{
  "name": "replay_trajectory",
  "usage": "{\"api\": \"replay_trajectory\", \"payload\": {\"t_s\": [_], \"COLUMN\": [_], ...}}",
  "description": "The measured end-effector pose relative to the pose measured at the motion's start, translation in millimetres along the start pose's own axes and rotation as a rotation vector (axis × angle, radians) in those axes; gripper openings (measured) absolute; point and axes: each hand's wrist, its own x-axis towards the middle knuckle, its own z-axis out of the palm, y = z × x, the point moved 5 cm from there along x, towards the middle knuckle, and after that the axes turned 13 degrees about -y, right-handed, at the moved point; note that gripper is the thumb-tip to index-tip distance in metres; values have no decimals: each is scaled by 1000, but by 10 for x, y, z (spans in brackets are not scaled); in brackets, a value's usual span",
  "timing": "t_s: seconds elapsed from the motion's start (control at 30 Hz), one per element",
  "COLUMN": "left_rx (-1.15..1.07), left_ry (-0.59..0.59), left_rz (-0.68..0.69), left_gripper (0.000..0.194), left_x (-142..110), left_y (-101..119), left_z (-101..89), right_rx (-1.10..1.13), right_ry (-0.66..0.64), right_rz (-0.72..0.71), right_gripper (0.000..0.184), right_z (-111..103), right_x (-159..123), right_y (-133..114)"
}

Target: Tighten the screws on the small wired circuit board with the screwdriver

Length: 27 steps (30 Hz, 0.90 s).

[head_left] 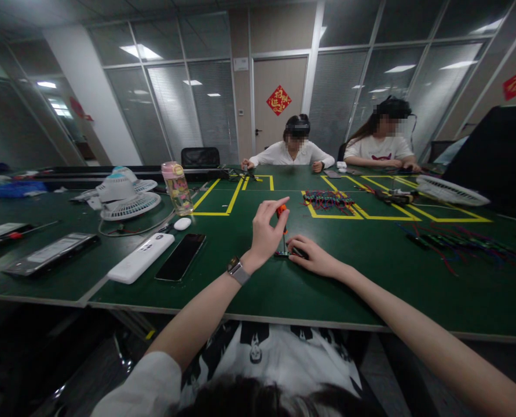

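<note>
My left hand (264, 229), with a watch on its wrist, is closed around the orange handle of a screwdriver (281, 211). The screwdriver stands upright, its thin shaft pointing down at a small circuit board (281, 253) on the green table (240, 295). My right hand (312, 255) rests on the tabletop with curled fingers, holding the board beside the shaft. A dark part shows under these fingers, too small to name. Whether the tip sits in a screw cannot be made out.
Left of my hands lie a black phone (180, 257), a white box-shaped device (141, 258), a bottle (177, 188), a fan (125, 197) and a hard drive (51, 253). Wired boards (329, 201) lie ahead and more boards (466, 240) rightward. Two people sit opposite.
</note>
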Motion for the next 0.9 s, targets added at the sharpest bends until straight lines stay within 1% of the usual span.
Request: {"api": "replay_trajectory", "payload": {"t_s": [0.13, 0.27, 0.33, 0.43, 0.67, 0.77, 0.9], "left_rx": [34, -10, -45, -48, 63, 61, -10], "left_ry": [25, -17, -27, -6, 21, 22, -21], "left_rz": [-13, -3, 8, 6, -27, -42, -11], "left_gripper": [19, 30, 32, 27, 20, 26, 33], "left_x": [-8, -14, -12, -6, -10, -18, -9], "left_y": [25, 14, 8, 5, 33, 11, -19], "left_z": [-29, -21, -16, -17, -31, -37, -6], "right_rx": [-4, -9, -8, -5, 1, -2, 0], "right_ry": [-2, 0, -2, -2, 0, -3, 1], "right_rz": [-2, -13, -15, -11, -6, -6, -4], "right_gripper": [4, 4, 4, 4, 5, 5, 6], "right_z": [7, 5, 3, 3, 5, -3, -13], "right_x": [2, 1, 2, 3, 3, 5, 5], "right_y": [18, 11, 4, 6, 24, 7, -6]}}
